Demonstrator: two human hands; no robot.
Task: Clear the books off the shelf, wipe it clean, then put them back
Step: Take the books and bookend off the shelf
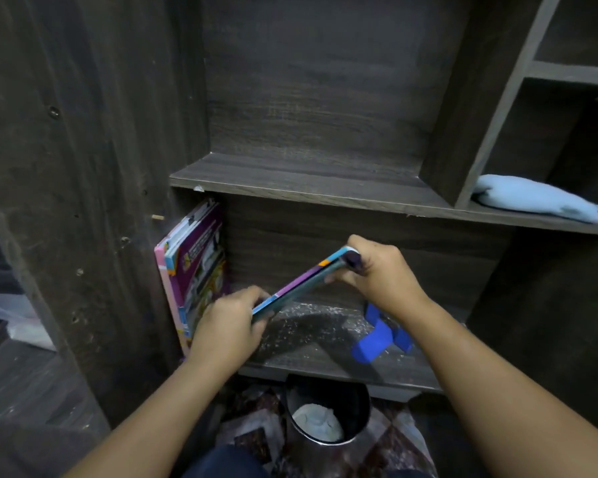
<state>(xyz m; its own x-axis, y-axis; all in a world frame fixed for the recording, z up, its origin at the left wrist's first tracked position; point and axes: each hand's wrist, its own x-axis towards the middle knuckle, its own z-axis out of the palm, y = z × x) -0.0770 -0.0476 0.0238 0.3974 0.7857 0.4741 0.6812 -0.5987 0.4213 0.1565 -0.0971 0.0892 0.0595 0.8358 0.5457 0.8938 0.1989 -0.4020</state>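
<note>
A dark wood bookcase (308, 98) fills the view, its dusty lower shelf (311, 343) carrying colourful books (194, 270) that lean at its left end. Above that shelf's middle, the left hand (227, 326) and right hand (377, 270) each grip one end of a thin, tilted book (301, 283). A blue plastic object (375, 341) sits on the shelf's right part.

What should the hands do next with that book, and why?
Probably lift the book out: left hand and right hand grip its ends, tilted above the shelf, which looks speckled with dust and unwiped; other books lean at the left wall.
</note>
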